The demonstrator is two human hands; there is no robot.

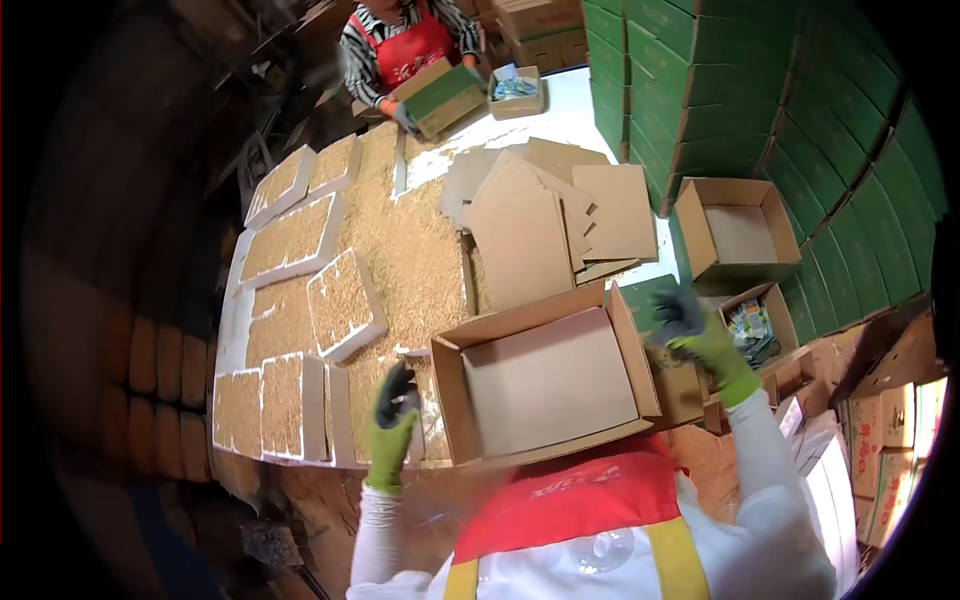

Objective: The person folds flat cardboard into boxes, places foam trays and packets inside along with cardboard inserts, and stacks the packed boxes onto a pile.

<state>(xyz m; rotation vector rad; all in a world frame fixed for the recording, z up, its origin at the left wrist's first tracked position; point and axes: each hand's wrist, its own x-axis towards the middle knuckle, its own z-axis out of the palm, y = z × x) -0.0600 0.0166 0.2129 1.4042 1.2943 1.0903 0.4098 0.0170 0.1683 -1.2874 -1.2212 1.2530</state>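
An open cardboard box (548, 385) with a flat sheet on its bottom stands at the table's front edge, close to my red apron. My left hand (394, 425), in a green and grey glove, is just left of the box with its fingers curved apart and nothing visible in them. Right of the box, my gloved right hand (700, 338) is raised with fingers apart, apparently empty. Flat cardboard sheets (515, 232) lie in a loose pile behind the box.
White trays (292, 408) filled with tan granules cover the left side. Across the table a person in a red apron (414, 50) holds a green box (440, 98). Green boxes (735, 90) are stacked at right, near an open box (738, 228) and a box of packets (752, 330).
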